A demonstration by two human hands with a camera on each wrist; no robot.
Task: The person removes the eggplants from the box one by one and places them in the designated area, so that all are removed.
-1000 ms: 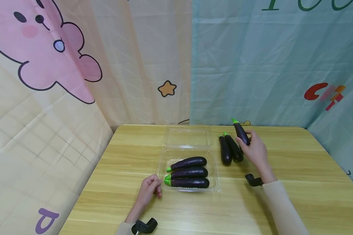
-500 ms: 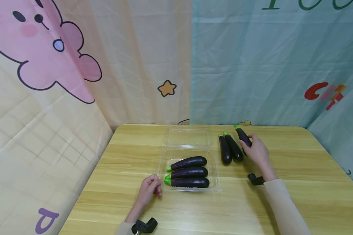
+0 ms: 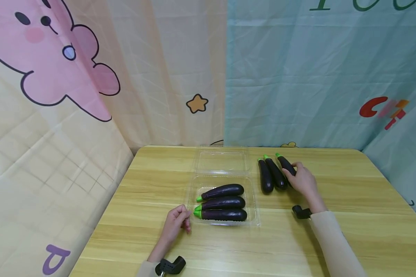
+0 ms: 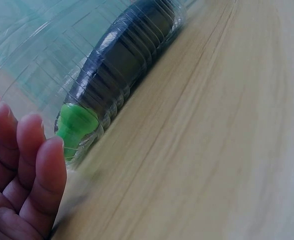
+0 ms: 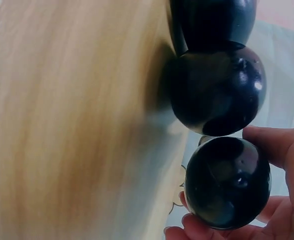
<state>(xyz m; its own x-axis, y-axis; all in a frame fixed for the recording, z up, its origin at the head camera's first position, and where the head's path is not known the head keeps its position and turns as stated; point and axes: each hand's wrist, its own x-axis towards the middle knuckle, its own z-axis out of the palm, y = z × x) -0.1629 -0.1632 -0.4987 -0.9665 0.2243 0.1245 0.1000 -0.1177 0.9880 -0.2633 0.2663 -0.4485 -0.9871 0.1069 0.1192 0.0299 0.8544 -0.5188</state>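
Note:
My right hand point(image 3: 303, 179) holds an eggplant point(image 3: 286, 164) with a green stem, thumb on one side and fingers on the other. In the right wrist view the rounded end of this eggplant point(image 5: 228, 182) shows between thumb and fingers. Just left of it, two more eggplants point(image 3: 265, 177) lie side by side on the table. My left hand point(image 3: 176, 222) rests with loosely curled fingers right at the left rim of a clear plastic clamshell box point(image 3: 253, 200). Inside the box lie three eggplants point(image 3: 223, 214), stems to the left. The left wrist view shows fingertips point(image 4: 51, 150) close to one green stem.
The box's lid point(image 3: 222, 161) is folded back towards the far edge of the wooden table point(image 3: 142, 188). Behind the table hang printed curtains point(image 3: 298, 77). A black wrist mount point(image 3: 301, 212) sits on the right wrist, another point(image 3: 170, 265) on the left.
My right hand has lowered the eggplant and shifted slightly to the right, bringing it down beside the two others. The left hand and the box have not moved.

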